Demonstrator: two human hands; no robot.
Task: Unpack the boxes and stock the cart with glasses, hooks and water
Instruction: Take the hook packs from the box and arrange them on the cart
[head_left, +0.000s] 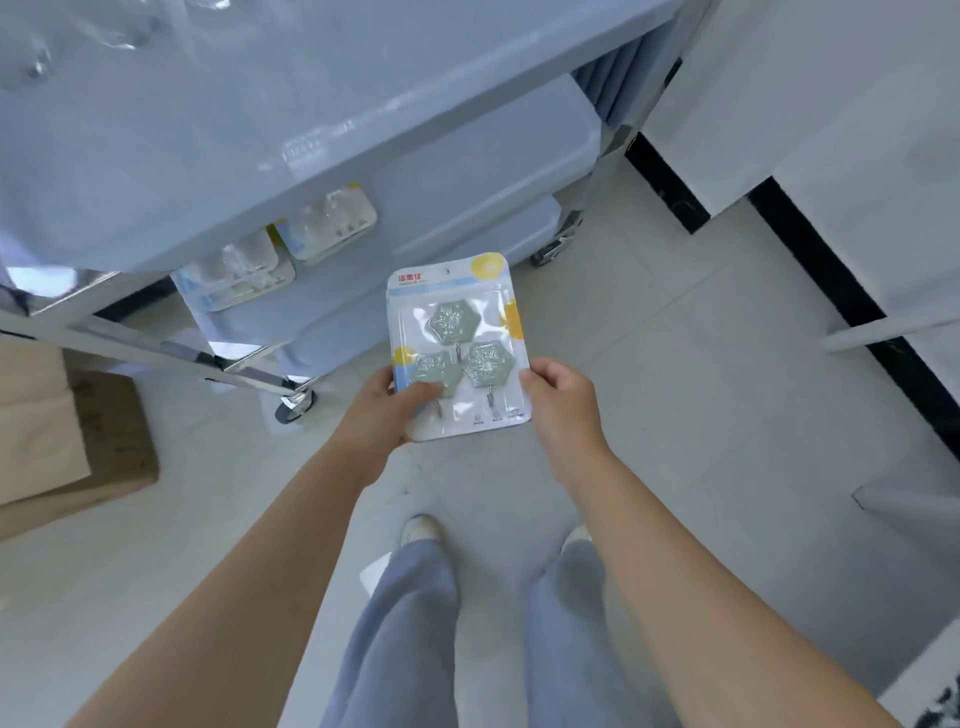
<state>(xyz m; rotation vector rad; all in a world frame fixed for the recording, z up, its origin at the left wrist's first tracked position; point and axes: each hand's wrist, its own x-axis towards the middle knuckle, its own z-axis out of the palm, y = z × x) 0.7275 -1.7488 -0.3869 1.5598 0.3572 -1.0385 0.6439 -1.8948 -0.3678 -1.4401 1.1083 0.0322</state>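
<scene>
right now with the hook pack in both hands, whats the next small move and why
Probably carry the hook pack forward and left, onto the cart's middle shelf beside the two packs already lying there. Both the left hand and the right hand hold its lower corners, it hangs over the floor just off the cart, and the shelf shows bare space on the right.

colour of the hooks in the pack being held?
Pale sage green, hexagonal with an embossed pattern; three hooks in the hook pack. Head view.

Both arms reach forward, left hand (387, 410) and right hand (558, 402) fingers curled, pinching.
</scene>
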